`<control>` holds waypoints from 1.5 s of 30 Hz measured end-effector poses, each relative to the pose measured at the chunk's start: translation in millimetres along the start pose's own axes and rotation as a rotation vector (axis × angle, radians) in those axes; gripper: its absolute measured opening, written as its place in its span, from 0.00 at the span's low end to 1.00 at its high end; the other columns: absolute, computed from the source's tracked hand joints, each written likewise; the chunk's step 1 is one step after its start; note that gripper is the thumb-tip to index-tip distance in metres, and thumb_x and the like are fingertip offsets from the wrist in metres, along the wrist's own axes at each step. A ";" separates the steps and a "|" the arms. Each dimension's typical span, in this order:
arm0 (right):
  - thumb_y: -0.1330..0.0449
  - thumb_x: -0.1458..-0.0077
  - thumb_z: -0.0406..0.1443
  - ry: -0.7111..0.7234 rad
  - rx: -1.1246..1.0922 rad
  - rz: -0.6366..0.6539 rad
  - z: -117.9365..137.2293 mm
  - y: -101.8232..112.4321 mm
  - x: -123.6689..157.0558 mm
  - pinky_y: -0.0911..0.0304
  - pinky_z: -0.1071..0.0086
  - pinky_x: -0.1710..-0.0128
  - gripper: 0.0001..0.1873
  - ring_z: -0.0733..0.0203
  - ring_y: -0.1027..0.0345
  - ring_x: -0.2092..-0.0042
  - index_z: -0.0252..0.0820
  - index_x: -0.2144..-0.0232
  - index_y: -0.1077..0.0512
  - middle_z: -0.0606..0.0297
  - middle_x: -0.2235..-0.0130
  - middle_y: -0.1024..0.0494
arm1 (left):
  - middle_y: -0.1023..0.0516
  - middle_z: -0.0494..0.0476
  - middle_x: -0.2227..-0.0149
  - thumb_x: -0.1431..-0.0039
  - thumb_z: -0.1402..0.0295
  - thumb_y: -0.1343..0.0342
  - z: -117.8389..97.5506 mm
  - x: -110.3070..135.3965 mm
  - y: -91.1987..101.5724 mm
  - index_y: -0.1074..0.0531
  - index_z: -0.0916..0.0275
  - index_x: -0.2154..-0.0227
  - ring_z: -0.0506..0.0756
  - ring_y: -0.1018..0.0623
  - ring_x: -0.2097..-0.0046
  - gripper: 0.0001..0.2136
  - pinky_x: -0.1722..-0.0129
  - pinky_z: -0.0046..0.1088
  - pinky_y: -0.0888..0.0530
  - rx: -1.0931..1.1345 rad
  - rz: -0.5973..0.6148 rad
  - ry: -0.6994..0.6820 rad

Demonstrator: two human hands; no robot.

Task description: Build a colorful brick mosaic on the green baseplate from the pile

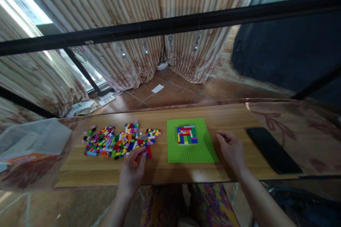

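My left hand [133, 165] is at the near right edge of a heap of loose toy building bricks [117, 142], its fingers curled. A small orange building brick [135, 163] shows in the curl of those fingers, and a red brick [149, 151] lies just past the fingertips. On the light green baseplate [173, 154] sits a roughly square patch of multicoloured bricks [187, 135], partly edged in white. My right hand [231, 149] is beside the baseplate's right edge, thumb and fingers pressed together, with nothing visible in them.
A black phone-like slab [273, 150] lies at the right of the wooden board [160, 177]. To the left stands a translucent plastic bin [37, 140]. A dark rail [149, 26] crosses beyond the board, before striped curtains [112, 3].
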State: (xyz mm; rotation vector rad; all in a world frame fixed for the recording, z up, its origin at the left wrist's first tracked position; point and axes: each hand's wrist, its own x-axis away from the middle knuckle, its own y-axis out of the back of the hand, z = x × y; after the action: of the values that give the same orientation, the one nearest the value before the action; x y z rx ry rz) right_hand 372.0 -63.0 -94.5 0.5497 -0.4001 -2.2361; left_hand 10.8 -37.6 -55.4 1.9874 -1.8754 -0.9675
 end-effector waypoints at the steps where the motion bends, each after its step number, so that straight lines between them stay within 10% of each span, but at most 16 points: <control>1: 0.44 0.46 0.45 0.030 0.044 0.003 -3.2 1.6 2.9 0.33 0.59 0.58 0.17 0.53 0.27 0.60 0.40 0.65 0.23 0.55 0.61 0.20 | 0.20 0.58 0.60 0.41 0.63 0.47 2.7 4.7 3.4 0.24 0.61 0.60 0.55 0.21 0.59 0.11 0.59 0.32 0.24 -0.017 -0.004 0.003; 11: 0.48 0.44 0.43 0.284 0.338 0.012 -17.3 0.4 12.0 0.33 0.58 0.58 0.16 0.51 0.28 0.59 0.41 0.65 0.24 0.55 0.61 0.22 | 0.23 0.57 0.61 0.41 0.73 0.48 -0.9 20.1 8.7 0.26 0.59 0.59 0.55 0.23 0.58 0.10 0.57 0.34 0.25 -0.273 -0.018 0.003; 33: 0.48 0.43 0.44 0.353 0.406 0.017 -13.7 -0.5 11.3 0.32 0.57 0.61 0.17 0.49 0.28 0.61 0.40 0.68 0.23 0.54 0.62 0.22 | 0.25 0.58 0.61 0.40 0.72 0.49 10.7 25.6 4.4 0.27 0.60 0.67 0.56 0.26 0.58 0.06 0.56 0.34 0.27 -0.428 0.012 -0.094; 45: 0.47 0.43 0.41 0.378 0.328 0.029 -8.2 -5.9 13.0 0.33 0.57 0.57 0.14 0.52 0.29 0.60 0.41 0.68 0.23 0.55 0.62 0.22 | 0.23 0.53 0.70 0.43 0.62 0.45 -25.3 7.0 -8.0 0.27 0.62 0.68 0.51 0.24 0.67 0.09 0.66 0.26 0.27 0.263 0.082 0.217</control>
State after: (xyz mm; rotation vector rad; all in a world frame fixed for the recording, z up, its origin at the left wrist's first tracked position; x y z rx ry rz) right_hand 364.7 -69.9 -107.6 1.1086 -0.5742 -1.9889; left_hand 32.3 -49.7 -43.2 2.0400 -2.0255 -0.4801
